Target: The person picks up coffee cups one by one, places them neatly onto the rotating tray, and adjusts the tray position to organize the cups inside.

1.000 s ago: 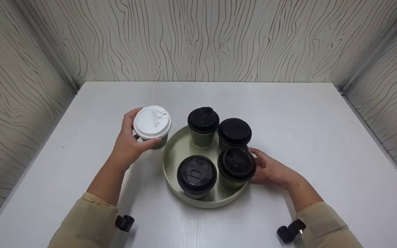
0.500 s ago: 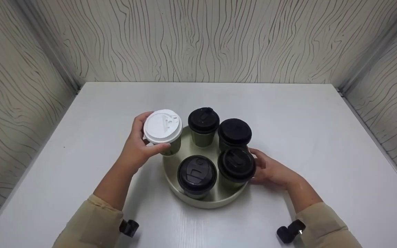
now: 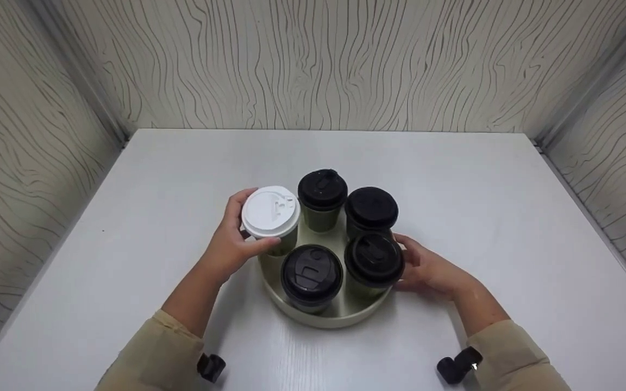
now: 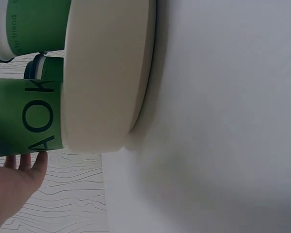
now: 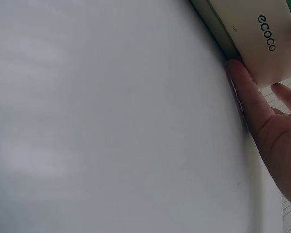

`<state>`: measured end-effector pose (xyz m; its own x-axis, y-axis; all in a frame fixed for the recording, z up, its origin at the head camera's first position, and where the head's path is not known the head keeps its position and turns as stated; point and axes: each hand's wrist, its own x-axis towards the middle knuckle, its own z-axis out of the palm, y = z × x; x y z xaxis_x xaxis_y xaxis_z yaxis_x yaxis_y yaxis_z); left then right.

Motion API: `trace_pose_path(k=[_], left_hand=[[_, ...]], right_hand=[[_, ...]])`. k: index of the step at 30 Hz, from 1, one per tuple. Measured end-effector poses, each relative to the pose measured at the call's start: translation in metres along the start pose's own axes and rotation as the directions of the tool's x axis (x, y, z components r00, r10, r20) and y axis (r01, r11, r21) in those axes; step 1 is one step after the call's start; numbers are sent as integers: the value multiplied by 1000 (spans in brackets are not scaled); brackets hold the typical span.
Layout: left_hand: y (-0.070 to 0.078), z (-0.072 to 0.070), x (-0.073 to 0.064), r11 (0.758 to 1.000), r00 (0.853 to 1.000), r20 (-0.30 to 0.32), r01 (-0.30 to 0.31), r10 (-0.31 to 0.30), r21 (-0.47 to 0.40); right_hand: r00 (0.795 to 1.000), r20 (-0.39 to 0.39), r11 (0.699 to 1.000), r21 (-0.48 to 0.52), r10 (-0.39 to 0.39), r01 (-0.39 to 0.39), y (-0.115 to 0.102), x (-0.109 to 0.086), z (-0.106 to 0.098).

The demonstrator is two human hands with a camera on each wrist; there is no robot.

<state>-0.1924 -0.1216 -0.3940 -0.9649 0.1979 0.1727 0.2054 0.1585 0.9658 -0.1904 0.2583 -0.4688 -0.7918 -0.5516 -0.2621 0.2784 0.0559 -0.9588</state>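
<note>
My left hand [image 3: 230, 244] grips a green paper coffee cup with a white lid [image 3: 271, 212], thumb on its near side. The cup is over the left part of a round pale tray [image 3: 330, 322]. In the left wrist view, dark letters mark the green cup [image 4: 14, 116], and its lower end is hidden by the tray wall [image 4: 106, 73]. Whether it touches the tray floor, I cannot tell. At the tray's right side my right hand [image 3: 431, 271] rests with spread fingers against the wall, which bears "ecoco" lettering in the right wrist view; cups partly hide the fingers.
Several black-lidded cups stand upright in the tray: one at the back [image 3: 322, 190], one at the back right [image 3: 371, 208], one at the right [image 3: 374, 259] and one in front [image 3: 312, 277]. A white table [image 3: 508, 217] lies beneath, with patterned panels [image 3: 313, 65] around it.
My left hand has carried the white-lidded cup right and slightly toward me, from beside the tray to over its left part. The right hand and tray have stayed in place.
</note>
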Motion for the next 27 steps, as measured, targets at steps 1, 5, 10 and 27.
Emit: trace_pose_path(k=[1,5,10,27], left_hand=[[1,1,-1,1000,1000,4,14,-14,11],[11,7,-7,998,998,24,56,-57,34],[21,12,-11,995,996,31,78,-80,59],[-11,9,-4,994,993,71,87,-91,59]], right_hand=[[1000,-6,1000,-12,4,-4,0,0,0],[1000,-21,999,-39,17,-18,-1,-1,1],[1000,-7,999,-28,19,-19,-2,0,1],[1000,24,1000,-21,18,-18,-3,-1,0]])
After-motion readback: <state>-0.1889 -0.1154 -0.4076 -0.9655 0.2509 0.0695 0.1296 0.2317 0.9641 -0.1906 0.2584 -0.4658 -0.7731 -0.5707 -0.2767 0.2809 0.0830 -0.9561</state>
